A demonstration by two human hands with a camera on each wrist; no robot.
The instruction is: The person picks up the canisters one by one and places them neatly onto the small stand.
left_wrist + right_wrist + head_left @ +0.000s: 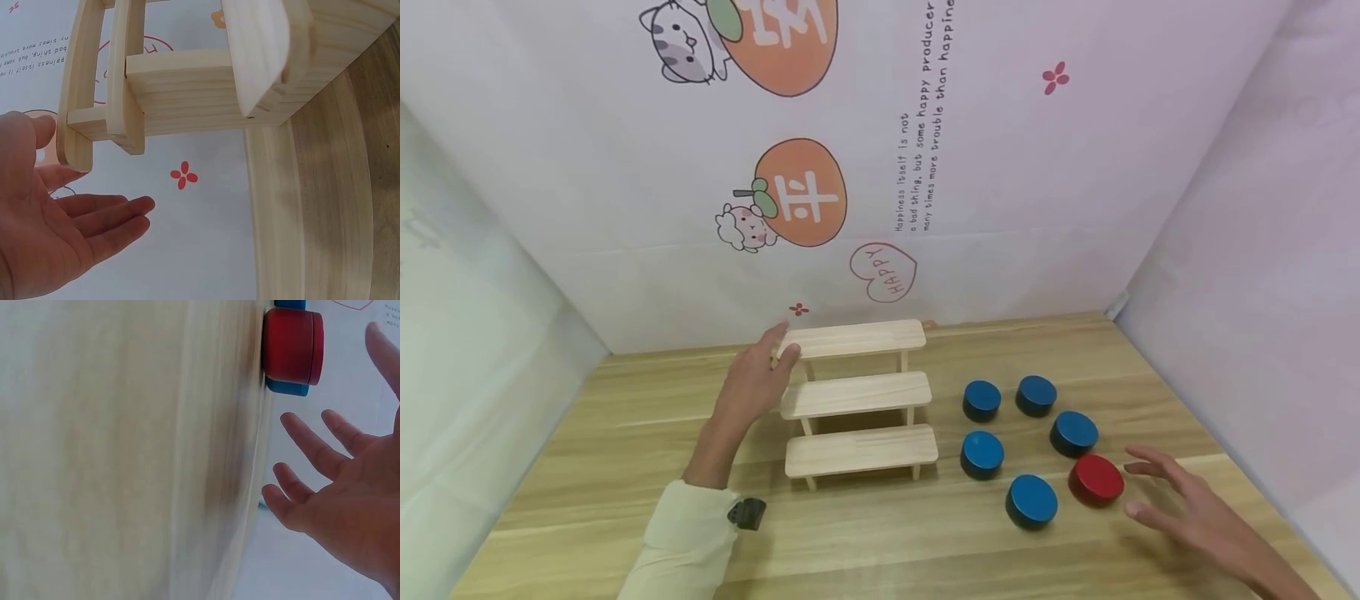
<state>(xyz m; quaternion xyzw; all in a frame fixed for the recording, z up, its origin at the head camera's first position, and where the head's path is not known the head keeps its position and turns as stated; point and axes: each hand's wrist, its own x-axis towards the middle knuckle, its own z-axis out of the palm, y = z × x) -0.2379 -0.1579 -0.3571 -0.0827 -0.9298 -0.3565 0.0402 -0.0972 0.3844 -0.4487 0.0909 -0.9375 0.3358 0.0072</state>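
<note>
Red canister (pixel 1097 480) near outspread right hand (pixel 1201 515)

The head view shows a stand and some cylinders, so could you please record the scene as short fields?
Stand: wooden stand, three tiers
Blue: five blue cylinders, right of the stand
Red: one red cylinder
Left: left hand at the top tier's left end, contact unclear
Right: right hand beside the red cylinder, holding nothing
</note>
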